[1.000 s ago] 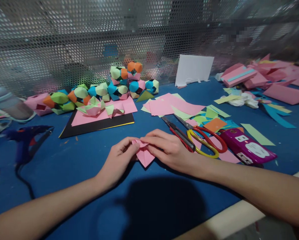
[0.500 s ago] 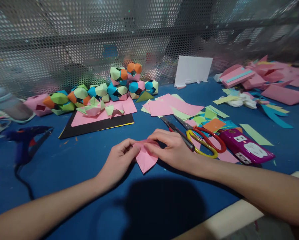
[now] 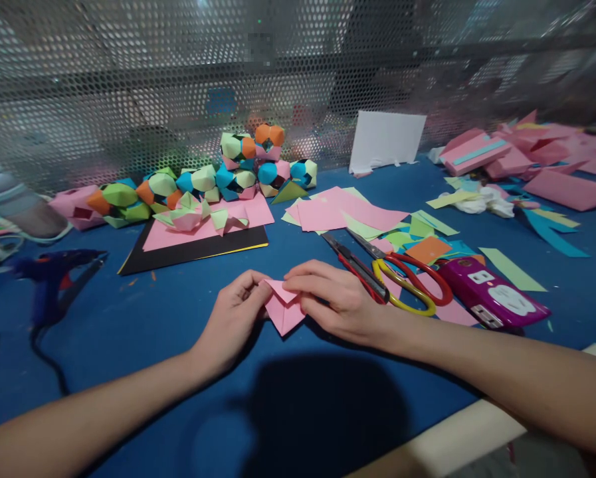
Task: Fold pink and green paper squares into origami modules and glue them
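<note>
Both hands meet over a small folded piece of pink paper (image 3: 284,317) on the blue table. Its lower end comes to a point towards me, with a crease down the middle, and a top flap lies folded over. My left hand (image 3: 238,315) pinches its left edge between thumb and fingers. On the right side, my right hand (image 3: 337,299) grips the paper, with fingertips at the flap's upper right corner. Close beyond the right hand lie a utility knife (image 3: 360,269) and scissors (image 3: 410,282) with red and yellow handles.
A glue gun (image 3: 53,285) stands at left. Colourful folded paper balls (image 3: 198,182) line the perforated metal screen (image 3: 153,86). Pink sheets (image 3: 347,209), paper scraps (image 3: 427,245) and a purple power socket (image 3: 492,292) lie right of centre. A pink paper pile (image 3: 531,149) sits far right.
The paper's top edge has been folded down towards me as a flap. My right hand's fingers have shifted slightly left onto it, while the left hand keeps its pinch.
</note>
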A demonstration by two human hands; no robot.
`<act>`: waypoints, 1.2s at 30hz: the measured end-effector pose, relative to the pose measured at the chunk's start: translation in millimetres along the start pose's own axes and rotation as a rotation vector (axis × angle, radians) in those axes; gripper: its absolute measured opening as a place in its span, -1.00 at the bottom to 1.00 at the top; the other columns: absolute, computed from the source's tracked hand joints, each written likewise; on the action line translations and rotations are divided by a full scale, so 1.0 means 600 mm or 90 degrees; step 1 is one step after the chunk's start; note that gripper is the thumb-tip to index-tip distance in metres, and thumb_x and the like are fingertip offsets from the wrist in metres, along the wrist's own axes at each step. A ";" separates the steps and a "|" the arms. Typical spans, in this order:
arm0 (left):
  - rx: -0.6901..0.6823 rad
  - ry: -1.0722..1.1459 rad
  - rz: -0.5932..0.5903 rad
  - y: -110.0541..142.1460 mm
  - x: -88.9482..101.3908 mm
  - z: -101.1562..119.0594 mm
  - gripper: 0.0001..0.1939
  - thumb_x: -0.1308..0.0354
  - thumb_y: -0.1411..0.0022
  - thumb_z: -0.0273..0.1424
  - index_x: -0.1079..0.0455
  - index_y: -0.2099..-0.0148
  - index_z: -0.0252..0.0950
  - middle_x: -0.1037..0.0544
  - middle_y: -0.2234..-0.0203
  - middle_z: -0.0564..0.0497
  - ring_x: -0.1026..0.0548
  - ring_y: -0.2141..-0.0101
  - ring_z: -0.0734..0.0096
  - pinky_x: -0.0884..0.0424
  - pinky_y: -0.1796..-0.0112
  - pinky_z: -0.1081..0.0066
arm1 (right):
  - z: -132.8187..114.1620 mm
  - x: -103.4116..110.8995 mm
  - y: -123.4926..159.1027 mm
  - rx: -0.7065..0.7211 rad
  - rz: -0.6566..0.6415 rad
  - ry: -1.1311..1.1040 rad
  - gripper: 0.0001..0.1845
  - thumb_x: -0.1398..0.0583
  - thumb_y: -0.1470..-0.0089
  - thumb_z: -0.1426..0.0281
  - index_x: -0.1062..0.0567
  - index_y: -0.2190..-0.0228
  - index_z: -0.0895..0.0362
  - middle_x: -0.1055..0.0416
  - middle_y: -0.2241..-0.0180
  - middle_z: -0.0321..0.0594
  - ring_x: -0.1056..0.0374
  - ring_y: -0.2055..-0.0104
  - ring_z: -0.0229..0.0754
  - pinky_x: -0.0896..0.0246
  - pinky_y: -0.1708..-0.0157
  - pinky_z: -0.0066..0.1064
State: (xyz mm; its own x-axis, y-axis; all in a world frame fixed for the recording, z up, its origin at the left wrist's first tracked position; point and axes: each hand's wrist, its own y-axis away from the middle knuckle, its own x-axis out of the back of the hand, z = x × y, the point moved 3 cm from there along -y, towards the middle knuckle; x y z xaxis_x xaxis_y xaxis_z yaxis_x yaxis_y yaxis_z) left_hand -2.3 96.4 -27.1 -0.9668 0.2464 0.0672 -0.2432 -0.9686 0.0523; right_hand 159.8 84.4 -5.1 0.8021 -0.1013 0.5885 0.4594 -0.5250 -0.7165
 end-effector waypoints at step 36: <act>-0.115 -0.177 0.031 0.007 -0.002 0.025 -0.73 -0.16 -0.13 -0.22 -0.48 0.21 -0.29 -0.56 0.37 -0.01 -0.45 0.37 0.39 -0.38 0.32 0.43 | 0.006 -0.002 -0.007 -0.187 -0.005 -0.055 -0.91 -0.14 -0.10 0.51 -0.45 0.41 0.20 -0.36 0.46 -0.23 -0.29 0.40 -0.30 -0.18 0.41 -0.47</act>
State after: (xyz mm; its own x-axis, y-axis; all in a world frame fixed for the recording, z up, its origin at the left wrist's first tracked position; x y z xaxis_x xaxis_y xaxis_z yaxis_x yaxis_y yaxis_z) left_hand -0.8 92.7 -11.9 -0.9253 0.1757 0.3362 -0.2317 -0.9635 -0.1340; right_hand 158.4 89.8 -4.4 0.8344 -0.0304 0.5503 0.3458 -0.7485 -0.5658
